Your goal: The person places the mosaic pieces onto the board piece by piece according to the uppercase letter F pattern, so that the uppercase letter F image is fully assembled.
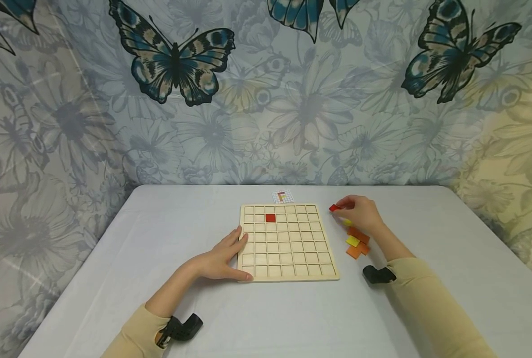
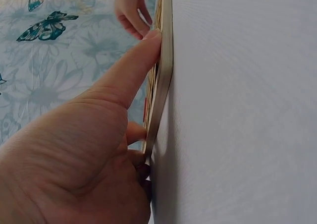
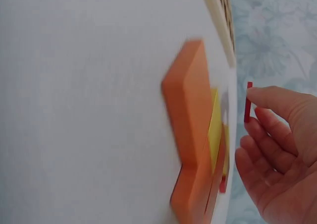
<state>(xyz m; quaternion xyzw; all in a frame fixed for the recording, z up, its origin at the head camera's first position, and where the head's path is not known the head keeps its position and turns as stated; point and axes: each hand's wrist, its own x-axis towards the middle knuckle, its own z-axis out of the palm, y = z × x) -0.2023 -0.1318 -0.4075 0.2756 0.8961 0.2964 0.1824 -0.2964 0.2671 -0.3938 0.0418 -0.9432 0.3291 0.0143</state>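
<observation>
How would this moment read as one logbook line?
right hand: pinches red tile | left hand: touches board at left edge | on board: red square | beside board: orange tiles, yellow tiles

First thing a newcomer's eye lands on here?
Probably the big blue butterflies on the backdrop behind the table. Then the lone red tile in the far part of the gridded board. To the board's right, the right hand pinches another red tile near loose orange and yellow tiles.
</observation>
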